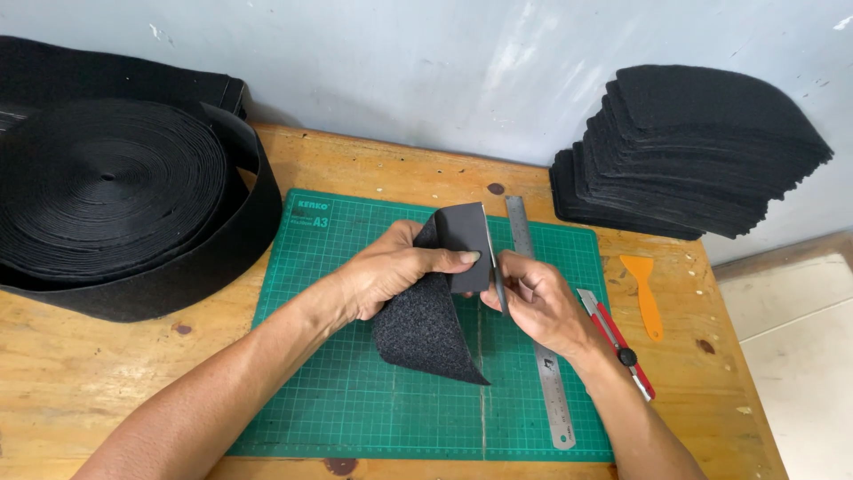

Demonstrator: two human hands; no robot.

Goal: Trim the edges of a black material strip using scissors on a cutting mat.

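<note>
A grey wall is seen behind a wooden table (pixel 107 373), on which a green mat (pixel 355 400) is laid. A black sheet (pixel 431 329) is held above the mat's middle, curled, its long axis running roughly from the near side up toward the wall, upper edge pointing at the wall, lower corner pointing down-right and close to the mat. The left hand (pixel 391 271) is closed on the sheet's upper part, thumb pressed over a smooth dark backing layer (pixel 466 240). The right hand (pixel 538 302) is pinched shut on that layer's right edge, just beside the left thumb. A steel ruler (pixel 546 373) lies lengthwise on the mat, partly under the right hand; a red cutter (pixel 617 342) lies just right of it, an orange scraper (pixel 644 293) further right. A black roll (pixel 107 187) sits far left, a stack (pixel 684 151) of cut black pieces far right.
</note>
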